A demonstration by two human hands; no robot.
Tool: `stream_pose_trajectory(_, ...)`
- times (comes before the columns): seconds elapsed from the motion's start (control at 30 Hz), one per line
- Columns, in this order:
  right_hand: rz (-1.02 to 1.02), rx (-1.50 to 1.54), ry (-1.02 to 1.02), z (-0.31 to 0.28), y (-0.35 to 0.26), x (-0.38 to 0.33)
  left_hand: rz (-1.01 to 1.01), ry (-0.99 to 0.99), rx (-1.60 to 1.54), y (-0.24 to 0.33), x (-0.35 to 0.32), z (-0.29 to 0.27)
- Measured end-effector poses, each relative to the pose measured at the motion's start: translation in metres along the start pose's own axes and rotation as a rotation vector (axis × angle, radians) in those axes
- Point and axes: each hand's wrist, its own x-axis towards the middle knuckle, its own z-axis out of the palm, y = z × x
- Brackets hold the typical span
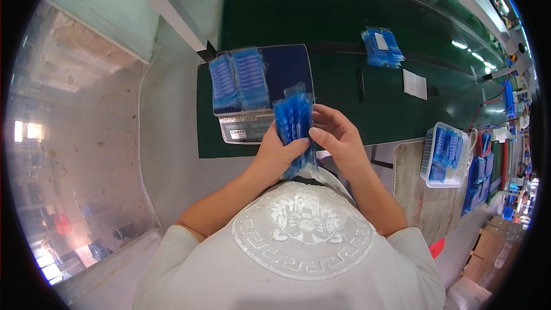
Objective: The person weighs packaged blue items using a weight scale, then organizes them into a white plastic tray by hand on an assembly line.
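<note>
A bundle of clear plastic packets with blue contents [293,116] stands upright in front of my chest, held between both hands. My left hand [278,152] is closed around its lower left side, the thumb across the front. At the right edge, my right hand [340,140] holds it with curved fingers and thumb. What exactly is inside the packets cannot be made out. Just beyond is a weighing scale [287,60] with a dark blue platform and a pale front panel. Two stacks of similar blue packets [250,78] lie side by side on its left half.
The dark green table [338,89] bears another pile of blue packets [383,47], a white card [414,84] and a black pen-like stick [361,85]. To my right, a white plastic basket [426,162] of blue packets sits on a wooden-topped table [406,195]. A pale post [172,8] rises at the left.
</note>
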Motion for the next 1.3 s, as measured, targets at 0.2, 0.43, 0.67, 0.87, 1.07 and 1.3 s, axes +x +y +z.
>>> stream_pose_trajectory(0.2,0.034,-0.074,-0.035,0.001,0.012,0.000,0.057,0.011,0.056,-0.008,0.005,-0.005)
stream_pose_trajectory(0.43,-0.035,-0.144,0.037,0.009,0.026,0.009,0.069,0.098,0.012,-0.008,0.005,-0.015)
stream_pose_trajectory(0.67,0.116,-0.082,-0.032,0.016,0.036,0.030,-0.013,0.154,-0.121,0.000,0.003,-0.039)
stream_pose_trajectory(0.87,0.199,0.123,0.113,0.004,0.014,0.080,0.039,0.254,-0.208,0.022,-0.006,-0.066)
stream_pose_trajectory(1.07,-0.078,-0.805,0.372,-0.003,0.042,0.158,0.077,0.219,-0.254,0.031,-0.012,-0.077)
stream_pose_trajectory(1.3,-0.138,-1.398,0.388,0.037,0.043,0.123,0.100,0.180,-0.218,0.017,-0.015,-0.082)
